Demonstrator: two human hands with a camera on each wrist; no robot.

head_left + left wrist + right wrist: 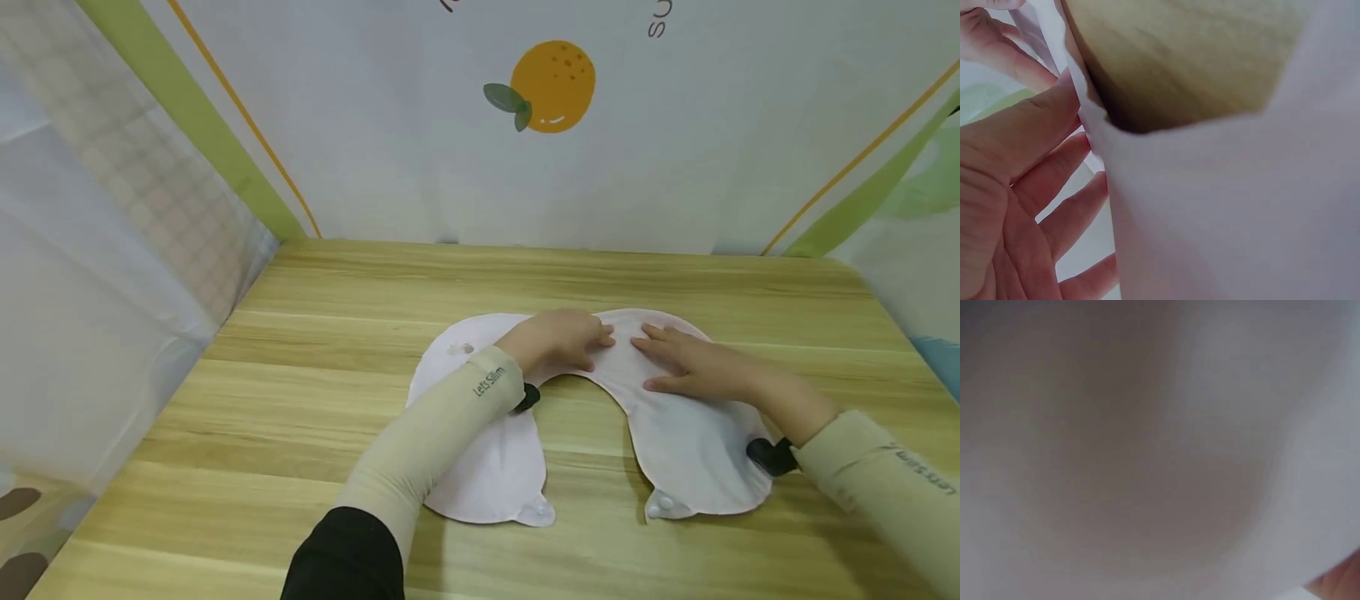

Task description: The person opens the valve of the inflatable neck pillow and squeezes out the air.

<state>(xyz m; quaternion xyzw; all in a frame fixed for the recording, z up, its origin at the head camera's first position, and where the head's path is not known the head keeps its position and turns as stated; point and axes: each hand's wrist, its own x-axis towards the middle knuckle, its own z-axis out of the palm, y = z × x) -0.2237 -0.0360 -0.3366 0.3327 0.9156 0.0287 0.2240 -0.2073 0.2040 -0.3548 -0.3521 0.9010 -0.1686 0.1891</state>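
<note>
A pale pink, U-shaped neck pillow point(697, 458) lies rather flat on the wooden table, its two ends pointing toward me. A small tab with a round snap sits at each end. My left hand point(558, 337) rests over the top of the curve, left of its middle; in the left wrist view its loosely bent fingers point(1075, 215) touch the fabric along the edge. Spread out, the fingers of my right hand point(701, 367) lie on the pillow's right upper part. Blurred pale fabric point(1322, 475) fills most of the right wrist view.
The wood-grain table point(262, 442) extends around the pillow on all sides. Behind it hangs a white curtain point(375, 125) printed with an orange. More printed sheeting point(97, 292) borders the left side. Black wrist cameras point(772, 457) sit close over the fabric.
</note>
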